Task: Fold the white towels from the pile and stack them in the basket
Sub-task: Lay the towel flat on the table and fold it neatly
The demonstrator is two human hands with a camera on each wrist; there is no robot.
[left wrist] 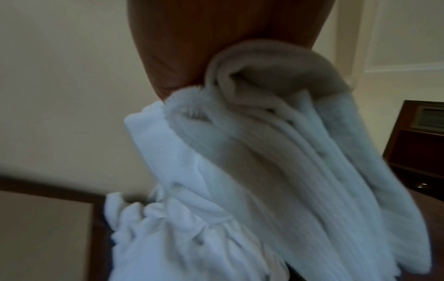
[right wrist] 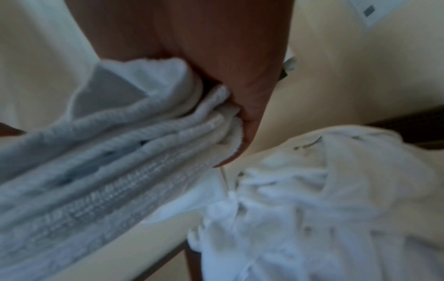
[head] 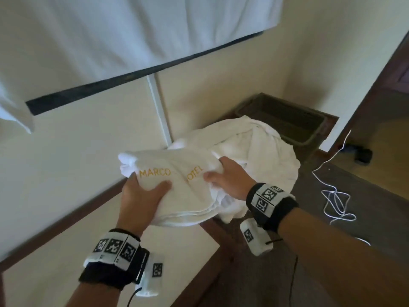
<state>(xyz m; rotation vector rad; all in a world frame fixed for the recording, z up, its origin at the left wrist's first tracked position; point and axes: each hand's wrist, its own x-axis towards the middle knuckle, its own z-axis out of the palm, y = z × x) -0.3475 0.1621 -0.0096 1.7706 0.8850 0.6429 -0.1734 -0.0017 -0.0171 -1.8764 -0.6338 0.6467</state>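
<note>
White terry, folded into a thick bundle of several layers, is held up between both hands: this folded towel (head: 177,185) carries gold embroidered lettering on its upper face, with "MARCO" readable on the left. The left hand (head: 141,196) grips the towel's left end, thumb on top and fingers hidden beneath; the left wrist view shows the stacked folded edges fanning out from the palm. The right hand (head: 228,178) clamps the towel's right end, fingers curled over the gathered layers, as the right wrist view confirms. The towel's long axis runs left to right between the two hands, roughly level.

Just behind and to the right of the right hand lies the pile (head: 261,149) of loose white towels, rumpled and unfolded. Beyond it, in the corner by the wall, stands the dark basket (head: 285,118), which looks empty as far as its visible part shows.

The basket lies forward and to the right of the held towel, past the pile, so the right hand is the nearer one; carrying the bundle there probably means lifting it over the pile while keeping the layers pinched together.
</note>
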